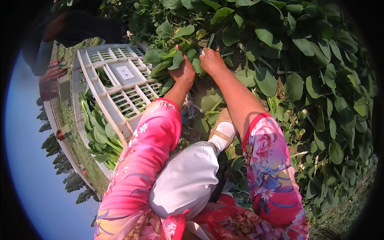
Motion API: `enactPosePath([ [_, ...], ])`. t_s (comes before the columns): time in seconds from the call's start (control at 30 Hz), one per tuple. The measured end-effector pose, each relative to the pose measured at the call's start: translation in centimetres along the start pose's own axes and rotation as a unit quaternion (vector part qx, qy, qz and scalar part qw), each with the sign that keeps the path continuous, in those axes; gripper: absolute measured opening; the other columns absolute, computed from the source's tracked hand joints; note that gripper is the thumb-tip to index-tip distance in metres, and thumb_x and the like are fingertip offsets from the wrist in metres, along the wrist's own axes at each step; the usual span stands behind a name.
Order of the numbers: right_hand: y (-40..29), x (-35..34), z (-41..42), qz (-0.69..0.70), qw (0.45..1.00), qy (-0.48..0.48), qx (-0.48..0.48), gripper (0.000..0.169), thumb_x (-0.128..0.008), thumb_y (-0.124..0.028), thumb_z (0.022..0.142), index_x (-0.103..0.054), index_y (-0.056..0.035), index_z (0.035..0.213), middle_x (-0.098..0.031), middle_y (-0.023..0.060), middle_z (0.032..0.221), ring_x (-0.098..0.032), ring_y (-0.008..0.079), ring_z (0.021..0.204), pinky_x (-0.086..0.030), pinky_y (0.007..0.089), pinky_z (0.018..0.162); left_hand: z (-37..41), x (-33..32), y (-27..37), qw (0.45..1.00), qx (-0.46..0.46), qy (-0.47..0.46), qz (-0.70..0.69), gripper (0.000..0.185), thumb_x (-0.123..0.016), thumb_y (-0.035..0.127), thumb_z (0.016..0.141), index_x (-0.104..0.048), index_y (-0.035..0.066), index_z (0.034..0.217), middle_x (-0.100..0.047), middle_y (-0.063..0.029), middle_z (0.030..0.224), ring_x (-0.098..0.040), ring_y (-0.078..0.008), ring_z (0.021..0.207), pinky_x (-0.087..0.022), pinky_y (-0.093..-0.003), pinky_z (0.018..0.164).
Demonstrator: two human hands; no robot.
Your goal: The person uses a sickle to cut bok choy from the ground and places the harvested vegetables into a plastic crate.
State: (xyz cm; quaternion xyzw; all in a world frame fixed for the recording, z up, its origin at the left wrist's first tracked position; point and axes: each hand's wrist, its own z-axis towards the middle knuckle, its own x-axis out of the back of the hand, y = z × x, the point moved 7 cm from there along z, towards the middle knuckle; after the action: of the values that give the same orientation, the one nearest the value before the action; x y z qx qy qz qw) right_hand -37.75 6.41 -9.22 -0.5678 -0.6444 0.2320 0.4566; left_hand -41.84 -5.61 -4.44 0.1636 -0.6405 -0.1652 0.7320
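Observation:
My left hand (183, 69) holds a bunch of leafy greens (163, 60) beside the crate's right edge, its fingers partly hidden by the leaves. To its right, my right hand (211, 60) is closed around a small object with a pale part showing at the fingers; most of it is hidden, and I cannot tell what it is. Growing green plants (265, 81) stand in the soil close to my right hand. A white plastic crate (102, 96) with slatted sides lies left of my left hand, and cut leafy greens (103, 135) lie in it.
Dense rows of leafy plants (336, 108) fill the right side. My shoe (223, 120) rests among leaves below my hands. Another person (45, 39) in dark clothing is at the upper left. Beyond the crate lie a grassy strip (70, 120) and trees (54, 147).

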Motion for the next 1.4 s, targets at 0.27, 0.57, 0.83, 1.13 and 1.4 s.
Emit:
enactPosePath([
  [0.27,1.8,-1.2,-0.1,0.1,0.981,0.148,0.07,0.025,-0.049,-0.014,0.078,-0.052,0.0019,0.096,-0.056,0.0261,0.089,-0.053,0.0427,0.086,-0.043,0.0459,0.075,0.2,-1.0,-1.3,0.991,0.122,-0.008,-0.05,0.048,-0.033,0.04,0.089,-0.051,0.0,0.107,-0.056,-0.0152,0.105,-0.054,-0.0281,0.094,-0.041,-0.0352,0.081],
  [0.57,1.2,-1.5,2.1,-0.035,0.996,0.047,0.069,0.021,-0.048,-0.016,0.078,-0.052,-0.0006,0.092,-0.056,0.0257,0.087,-0.053,0.0411,0.086,-0.043,0.046,0.075,0.1,-2.5,-2.4,0.978,-0.135,0.018,0.158,0.038,-0.033,0.023,0.09,-0.031,0.006,0.125,-0.053,-0.0131,0.105,-0.053,-0.0299,0.091,-0.042,-0.0374,0.078],
  [0.83,3.5,-0.4,-4.4,-0.081,0.988,0.09,0.101,0.025,-0.055,-0.021,0.078,-0.05,-0.0027,0.094,-0.058,0.0197,0.086,-0.056,0.0373,0.083,-0.045,0.0436,0.07,-1.2,-2.5,-2.9,0.969,-0.161,0.015,0.188,0.086,-0.062,0.014,0.069,-0.007,0.006,0.134,-0.049,-0.0194,0.111,-0.052,-0.0339,0.095,-0.04,-0.0393,0.083],
  [1.13,13.1,17.5,-24.7,0.009,0.978,0.2,-0.054,0.022,-0.067,-0.009,0.065,-0.053,-0.001,0.081,-0.057,0.0099,0.068,-0.055,0.0217,0.06,-0.044,0.0307,0.059,-10.7,1.9,9.1,0.938,-0.26,-0.172,-0.152,0.066,-0.063,0.001,0.067,-0.035,0.007,0.126,-0.056,-0.0169,0.104,-0.058,-0.0229,0.09,-0.044,-0.0283,0.077],
  [1.4,7.6,24.9,-45.0,0.123,0.906,0.391,0.102,0.045,-0.066,-0.005,0.068,-0.052,-0.0066,0.111,-0.053,0.0049,0.111,-0.05,0.0095,0.096,-0.045,0.0231,0.074,-24.0,6.3,23.4,0.579,-0.094,-0.673,-0.451,0.044,-0.064,0.002,0.067,-0.048,-0.001,0.108,-0.062,-0.0106,0.09,-0.058,-0.0144,0.083,-0.044,-0.0264,0.078],
])
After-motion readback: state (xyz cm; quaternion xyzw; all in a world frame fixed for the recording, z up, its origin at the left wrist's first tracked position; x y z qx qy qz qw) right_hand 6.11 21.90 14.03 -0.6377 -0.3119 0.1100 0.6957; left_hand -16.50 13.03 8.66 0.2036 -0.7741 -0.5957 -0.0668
